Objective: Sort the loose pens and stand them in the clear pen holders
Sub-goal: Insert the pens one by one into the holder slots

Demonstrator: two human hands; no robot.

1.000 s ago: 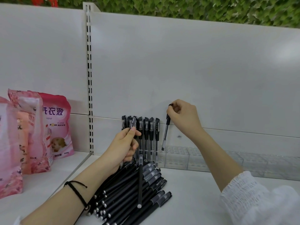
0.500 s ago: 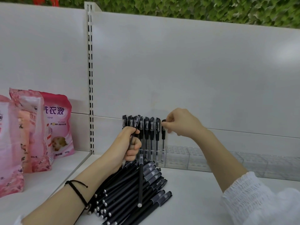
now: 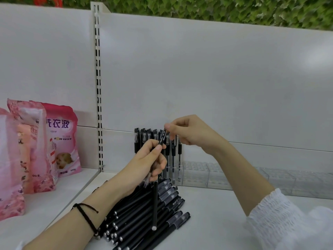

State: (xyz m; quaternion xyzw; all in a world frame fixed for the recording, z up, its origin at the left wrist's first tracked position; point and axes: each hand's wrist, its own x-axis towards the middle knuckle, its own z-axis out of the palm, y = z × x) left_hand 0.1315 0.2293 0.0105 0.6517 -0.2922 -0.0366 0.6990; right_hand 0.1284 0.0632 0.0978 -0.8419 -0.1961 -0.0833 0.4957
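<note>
Furthest to the left of the left hand (image 3: pixel 149 165), pink pouches (image 3: pixel 59 141) were stood upright in the next shelf bay. On the front one, large purple characters ending "衣液" could be read, the first being partly covered, and "500g" was printed near its foot.

The left hand's fingers were curled round a bundle of pens (image 3: pixel 155 195), which was held upright, probably so that single pens could be drawn off by the other hand. One long black barrel hung down from the fist over the pile. Beneath that hand the loose pens (image 3: pixel 140 213) were heaped on the shelf (image 3: pixel 216 213) with their caps fanned to the right. White lettering resembling "TEST" was seen on two barrels.

Between the hands a gel pen (image 3: pixel 162 139) was pinched at its cap end by the thumb and forefinger of the right hand (image 3: pixel 189 131), whose other fingers were loosely curled. Its lower part was enclosed in the left fist. White print on it was too small to be read.

Directly behind the hands a row of standing pens (image 3: pixel 173 150) was set in the clear pen holders (image 3: pixel 234 177), whose further cells ran on to the right of the right hand. The pinched pen was therefore judged to be bound for the cell beside the row.
</note>
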